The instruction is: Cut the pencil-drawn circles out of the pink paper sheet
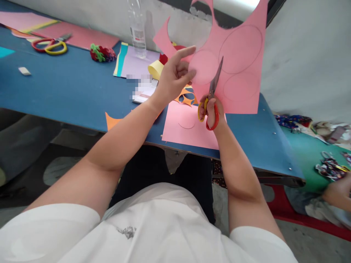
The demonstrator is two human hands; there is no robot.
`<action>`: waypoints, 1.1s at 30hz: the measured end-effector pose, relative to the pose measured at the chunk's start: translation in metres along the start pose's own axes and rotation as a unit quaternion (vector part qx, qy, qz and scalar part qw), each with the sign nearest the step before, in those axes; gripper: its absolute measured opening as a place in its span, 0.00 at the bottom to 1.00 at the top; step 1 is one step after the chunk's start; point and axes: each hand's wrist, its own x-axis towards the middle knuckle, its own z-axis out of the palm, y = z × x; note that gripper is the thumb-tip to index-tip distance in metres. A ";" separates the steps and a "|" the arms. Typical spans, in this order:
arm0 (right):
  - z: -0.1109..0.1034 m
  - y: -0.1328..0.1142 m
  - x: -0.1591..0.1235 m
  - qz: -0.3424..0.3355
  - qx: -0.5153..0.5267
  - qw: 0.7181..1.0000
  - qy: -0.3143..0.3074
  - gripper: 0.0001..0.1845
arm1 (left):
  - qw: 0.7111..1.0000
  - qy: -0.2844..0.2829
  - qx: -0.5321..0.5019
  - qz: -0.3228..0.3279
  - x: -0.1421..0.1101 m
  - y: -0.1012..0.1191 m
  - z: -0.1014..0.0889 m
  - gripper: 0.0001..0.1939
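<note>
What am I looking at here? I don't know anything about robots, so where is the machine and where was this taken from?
There's no machine: these are a person's two bare hands, seen by a camera worn on that person's head, looking forward and down. That's why the arms reach away from you.

The left hand holds a large pink paper sheet marked with round outlines, its edge cut into curves. The right hand holds metal scissors with red and yellow handles in front of it.

On the blue tabletop lie another pink paper sheet with a curved line, a second pair of red-and-yellow-handled scissors and a small white block. A clear plastic bottle stands towards the wall.
</note>
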 end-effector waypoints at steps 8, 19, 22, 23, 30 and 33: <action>-0.001 0.001 -0.001 0.013 0.006 1.000 0.005 0.44 | 0.999 -0.001 0.041 0.006 0.000 -0.006 0.001 0.29; -0.005 0.001 -0.003 -0.001 0.015 1.000 -0.013 0.39 | 1.000 -0.016 0.022 -0.008 0.000 -0.009 0.000 0.33; -0.004 0.000 -0.004 -0.005 0.008 1.000 -0.018 0.39 | 1.000 -0.019 0.022 -0.010 -0.001 -0.007 0.001 0.33; -0.004 -0.001 -0.005 -0.003 0.005 1.000 -0.018 0.39 | 0.999 -0.023 0.021 -0.010 -0.001 -0.007 0.001 0.33; -0.004 0.000 -0.006 -0.003 0.015 1.000 -0.016 0.40 | 0.999 -0.042 0.015 -0.009 -0.002 -0.008 0.001 0.35; -0.005 -0.001 -0.006 0.000 0.009 1.000 -0.014 0.41 | 0.999 -0.042 0.012 0.001 -0.002 -0.008 0.002 0.34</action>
